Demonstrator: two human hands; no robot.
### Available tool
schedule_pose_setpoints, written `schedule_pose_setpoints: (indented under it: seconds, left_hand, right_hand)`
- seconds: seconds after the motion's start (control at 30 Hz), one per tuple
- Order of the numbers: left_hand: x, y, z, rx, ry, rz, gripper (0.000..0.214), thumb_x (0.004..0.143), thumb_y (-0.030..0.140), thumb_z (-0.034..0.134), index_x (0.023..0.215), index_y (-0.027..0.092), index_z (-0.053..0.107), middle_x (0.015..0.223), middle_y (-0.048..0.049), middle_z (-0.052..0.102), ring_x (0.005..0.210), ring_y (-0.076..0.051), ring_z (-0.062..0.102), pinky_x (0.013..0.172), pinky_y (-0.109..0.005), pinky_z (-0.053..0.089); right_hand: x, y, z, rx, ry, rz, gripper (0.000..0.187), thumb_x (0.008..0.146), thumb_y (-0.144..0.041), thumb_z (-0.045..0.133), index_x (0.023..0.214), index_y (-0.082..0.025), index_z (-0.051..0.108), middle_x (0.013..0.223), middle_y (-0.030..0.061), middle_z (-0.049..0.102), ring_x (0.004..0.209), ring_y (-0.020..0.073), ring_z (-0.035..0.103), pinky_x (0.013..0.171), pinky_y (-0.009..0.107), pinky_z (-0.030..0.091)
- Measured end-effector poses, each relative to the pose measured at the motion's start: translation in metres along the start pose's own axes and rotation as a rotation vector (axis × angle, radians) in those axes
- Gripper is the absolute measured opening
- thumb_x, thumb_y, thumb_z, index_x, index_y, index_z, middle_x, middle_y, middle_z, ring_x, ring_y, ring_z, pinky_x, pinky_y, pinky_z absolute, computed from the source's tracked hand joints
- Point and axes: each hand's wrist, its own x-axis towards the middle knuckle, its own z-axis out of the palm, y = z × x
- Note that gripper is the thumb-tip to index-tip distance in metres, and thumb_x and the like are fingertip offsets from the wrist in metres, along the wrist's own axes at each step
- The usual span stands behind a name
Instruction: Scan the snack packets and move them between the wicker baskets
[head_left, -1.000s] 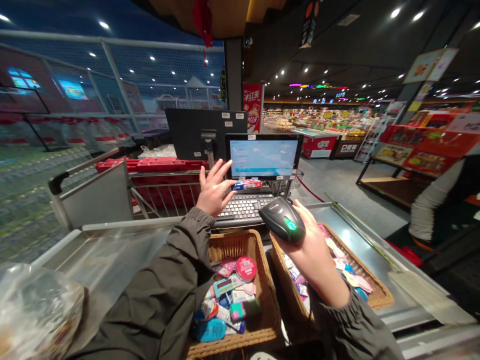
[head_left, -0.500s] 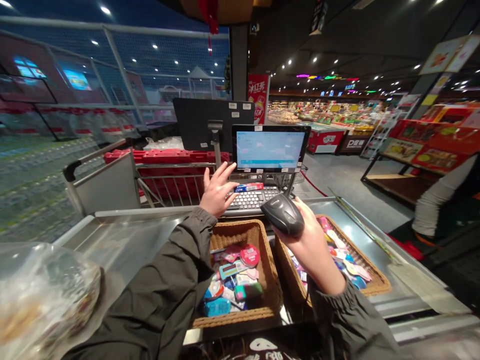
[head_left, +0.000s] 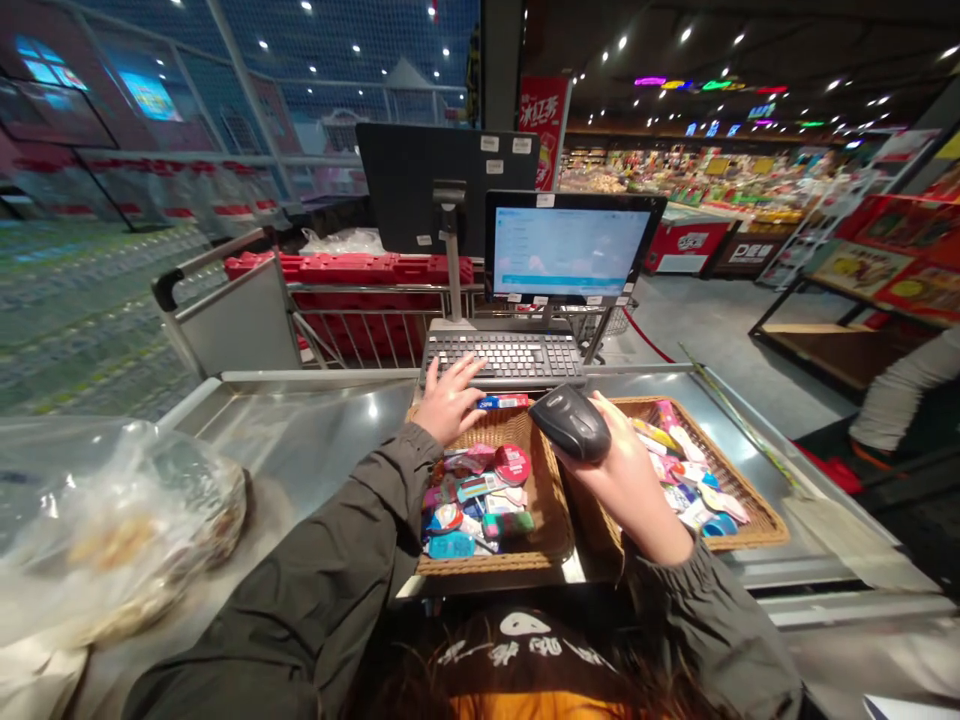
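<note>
My left hand (head_left: 450, 398) is above the far end of the left wicker basket (head_left: 551, 520). Its thumb side pinches a slim blue-and-red pack (head_left: 502, 402) with a white barcode label facing up, while the other fingers stretch toward the keyboard (head_left: 517, 352). Wrapped in my right hand (head_left: 621, 470) is a black barcode scanner (head_left: 571, 422), its head pointing left toward the pack. Small colourful packaged goods fill the left basket and the right wicker basket (head_left: 750, 520), which my right wrist partly covers.
A lit monitor (head_left: 568, 250) stands behind the keyboard, beside the back of another screen (head_left: 420, 190). On the left of the metal counter (head_left: 300, 420) lies a clear plastic bag (head_left: 150, 530) with food inside. At the right edge, a person's leg (head_left: 900, 400) shows near a shelf.
The view has tilted down and shifted left. My left hand has lowered the pack from in front of the keyboard to over the basket, beside the scanner. My right hand still grips the scanner.
</note>
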Motion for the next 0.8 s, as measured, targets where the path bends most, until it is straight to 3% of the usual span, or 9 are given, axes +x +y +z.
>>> schedule_pose_setpoints:
  seconds: [0.23, 0.43, 0.6, 0.7, 0.8]
  left_hand:
    - [-0.046, 0.016, 0.045, -0.078, -0.298, 0.052, 0.016, 0.086, 0.029, 0.062, 0.096, 0.02, 0.071, 0.151, -0.0129, 0.046, 0.143, -0.033, 0.036, 0.115, -0.071, 0.006]
    - [-0.059, 0.024, 0.076, -0.131, -0.466, 0.083, 0.021, 0.082, 0.027, 0.065, 0.1, 0.02, 0.072, 0.149, -0.0107, 0.049, 0.143, -0.031, 0.037, 0.118, -0.067, 0.003]
    - [-0.064, 0.038, 0.085, -0.11, -0.624, 0.132, 0.026, 0.075, 0.022, 0.069, 0.1, 0.019, 0.071, 0.147, -0.0111, 0.051, 0.142, -0.03, 0.038, 0.12, -0.064, 0.003]
    - [-0.066, 0.043, 0.083, -0.103, -0.733, 0.2, 0.038, 0.065, 0.035, 0.08, 0.098, 0.018, 0.072, 0.15, -0.0148, 0.047, 0.142, -0.036, 0.036, 0.118, -0.066, 0.006]
    - [-0.058, 0.045, 0.076, -0.142, -0.72, 0.221, 0.049, 0.068, 0.052, 0.078, 0.101, 0.017, 0.071, 0.15, -0.0175, 0.046, 0.142, -0.038, 0.036, 0.117, -0.067, 0.009]
  right_hand:
    - [-0.017, 0.012, 0.011, 0.025, -0.039, 0.118, 0.041, 0.079, -0.035, 0.065, 0.116, -0.018, 0.06, 0.118, 0.0139, 0.065, 0.12, 0.0336, 0.057, 0.109, 0.058, 0.04]
    - [-0.021, 0.018, 0.013, 0.039, -0.072, 0.161, 0.041, 0.078, -0.034, 0.065, 0.114, -0.016, 0.062, 0.119, 0.0155, 0.065, 0.123, 0.0349, 0.055, 0.108, 0.057, 0.041]
    - [-0.022, 0.022, 0.01, 0.049, -0.05, 0.176, 0.041, 0.079, -0.037, 0.067, 0.113, -0.016, 0.062, 0.119, 0.0156, 0.065, 0.123, 0.034, 0.056, 0.109, 0.057, 0.04]
    - [-0.026, 0.026, 0.002, 0.053, -0.042, 0.181, 0.041, 0.079, -0.035, 0.068, 0.116, -0.019, 0.061, 0.12, 0.0124, 0.066, 0.12, 0.0311, 0.058, 0.111, 0.055, 0.039]
    - [-0.031, 0.032, -0.012, 0.039, -0.021, 0.201, 0.042, 0.079, -0.031, 0.067, 0.118, -0.019, 0.06, 0.119, 0.0123, 0.066, 0.117, 0.0305, 0.059, 0.11, 0.055, 0.041]
